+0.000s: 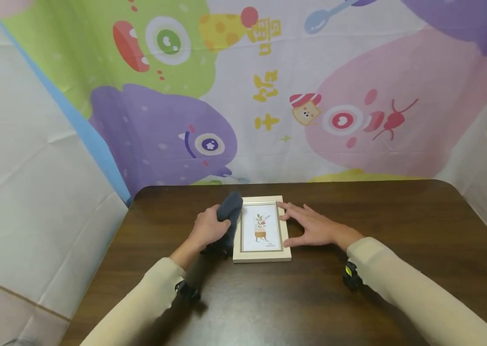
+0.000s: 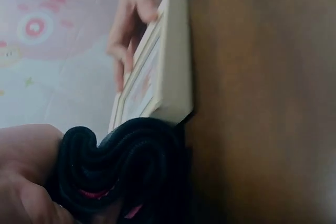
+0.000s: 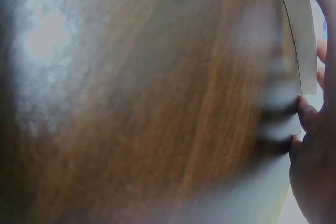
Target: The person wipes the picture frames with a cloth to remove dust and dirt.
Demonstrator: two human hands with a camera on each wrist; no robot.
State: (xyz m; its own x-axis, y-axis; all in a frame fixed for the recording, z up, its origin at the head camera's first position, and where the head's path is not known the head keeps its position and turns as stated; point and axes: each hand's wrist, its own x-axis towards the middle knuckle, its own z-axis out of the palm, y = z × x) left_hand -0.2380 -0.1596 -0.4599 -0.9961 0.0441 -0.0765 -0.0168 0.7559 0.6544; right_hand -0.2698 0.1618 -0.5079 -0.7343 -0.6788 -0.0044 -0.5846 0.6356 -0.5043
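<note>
A cream picture frame [image 1: 262, 257] lies flat with its picture up, showing a potted plant print behind the pane. My left hand [image 1: 210, 226] grips a folded dark cloth [image 1: 230, 211], which overlaps the frame's left side in the head view. Thick rolled layers of the dark cloth [image 2: 136, 156] fill the lower part of the left wrist view, with small pink bits inside. On the frame's right side rests my right hand [image 1: 314, 227], fingers spread, with the fingertips near the upper right corner and the thumb lower down along the same edge.
Both hands work over a dark brown wooden table [image 1: 377, 206] with rounded back corners. Behind it hangs a curtain [image 1: 269, 158] printed with cartoon monsters. Pale panels [image 1: 23, 158] stand at the left and right. A small black device [image 1: 351, 276] sits at the right wrist.
</note>
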